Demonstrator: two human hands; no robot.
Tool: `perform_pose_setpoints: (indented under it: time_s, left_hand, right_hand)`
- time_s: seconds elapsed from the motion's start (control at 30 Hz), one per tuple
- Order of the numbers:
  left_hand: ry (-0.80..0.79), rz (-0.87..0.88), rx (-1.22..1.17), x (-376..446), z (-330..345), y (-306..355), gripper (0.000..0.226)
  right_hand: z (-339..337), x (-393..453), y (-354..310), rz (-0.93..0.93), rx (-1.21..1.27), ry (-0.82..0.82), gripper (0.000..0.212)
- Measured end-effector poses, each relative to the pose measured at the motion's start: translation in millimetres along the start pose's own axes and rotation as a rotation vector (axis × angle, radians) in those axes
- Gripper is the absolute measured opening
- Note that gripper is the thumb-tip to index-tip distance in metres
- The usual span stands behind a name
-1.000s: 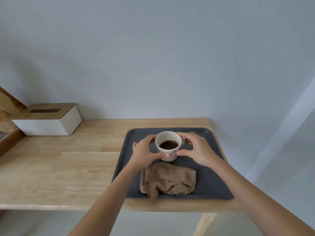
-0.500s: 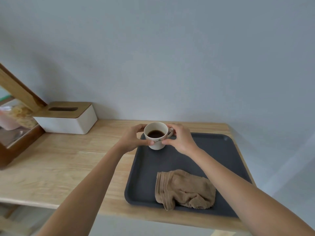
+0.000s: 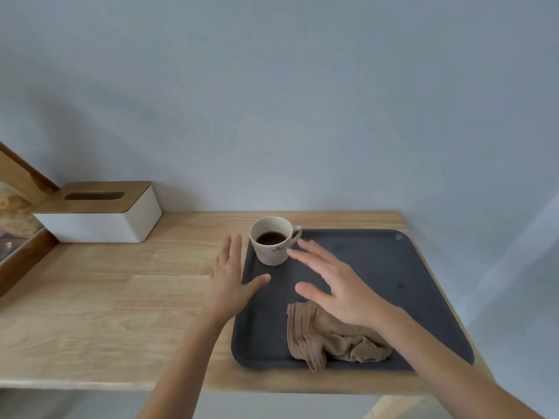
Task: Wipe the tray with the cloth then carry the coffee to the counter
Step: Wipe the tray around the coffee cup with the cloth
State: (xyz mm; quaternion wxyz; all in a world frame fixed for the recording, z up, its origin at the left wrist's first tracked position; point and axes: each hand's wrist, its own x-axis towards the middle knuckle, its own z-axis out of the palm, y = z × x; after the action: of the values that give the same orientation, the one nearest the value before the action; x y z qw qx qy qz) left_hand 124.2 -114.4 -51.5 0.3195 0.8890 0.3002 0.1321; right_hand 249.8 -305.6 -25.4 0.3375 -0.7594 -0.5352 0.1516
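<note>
A white cup of dark coffee (image 3: 273, 241) stands upright on the far left corner of the dark grey tray (image 3: 393, 285), handle pointing right. A crumpled brown cloth (image 3: 329, 340) lies on the tray near its front edge. My left hand (image 3: 230, 278) hovers open just left of and below the cup, over the tray's left rim. My right hand (image 3: 335, 285) is open above the tray, between the cup and the cloth, partly covering the cloth's far edge. Neither hand touches the cup.
The tray lies on a light wooden table (image 3: 106, 297) against a pale wall. A white tissue box with a wooden lid (image 3: 99, 213) stands at the back left. A dark wooden frame (image 3: 18, 255) borders the far left. The table's right edge runs just beyond the tray.
Both hands have let go of the cup, which now rests on the tray's far left corner, and have drawn back toward me with fingers spread. The view has shifted left.
</note>
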Motion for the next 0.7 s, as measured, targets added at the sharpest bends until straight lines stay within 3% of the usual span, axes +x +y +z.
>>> perform_pose_setpoints:
  time_s: [0.1,0.17,0.27,0.53,0.7]
  left_hand:
    - [-0.005,-0.087,0.137,-39.5,34.0,-0.5,0.072]
    - [0.006,-0.07,0.296,-50.9,50.0,-1.5,0.073]
    - [0.021,-0.008,0.437,-46.5,53.5,-6.1,0.08]
    - [0.006,0.04,0.576,-41.2,51.8,-8.2,0.061]
    - [-0.008,0.017,0.548,-41.8,53.5,-6.9,0.08]
  right_hand:
    - [14.4,-49.2,-0.7,-0.053,-0.19,-0.217,0.049]
    - [23.0,-56.7,6.9,-0.054,-0.345,-0.27,0.048]
    - [26.6,-43.4,17.3,-0.026,-0.452,-0.275,0.051]
    - [13.8,16.7,51.5,0.158,-0.564,-0.187,0.059]
    - [-8.2,63.9,84.8,0.292,-0.57,-0.081,0.056]
